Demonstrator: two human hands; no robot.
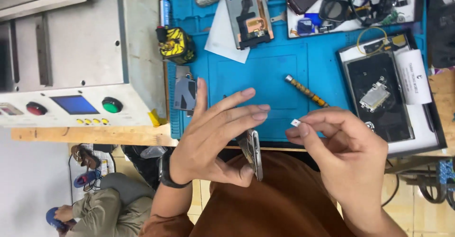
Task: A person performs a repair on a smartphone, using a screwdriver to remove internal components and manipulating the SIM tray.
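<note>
my left hand [213, 132] gripping a phone [253, 154] edge-on at centre, right hand [341, 151] pinching a tiny white part [295, 122], blue mat [275, 75] on a cluttered bench, grey machine [71, 52] upper left, tiled floor below

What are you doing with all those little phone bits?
A person sits at a blue work mat strewn with phone parts. The left hand holds a phone on its edge, gripped between thumb and fingers. The right hand pinches a tiny white part at its fingertips, close to the phone but not touching it. A yellow-handled tool lies on the mat just beyond the hands. An opened phone lies to the right.
</note>
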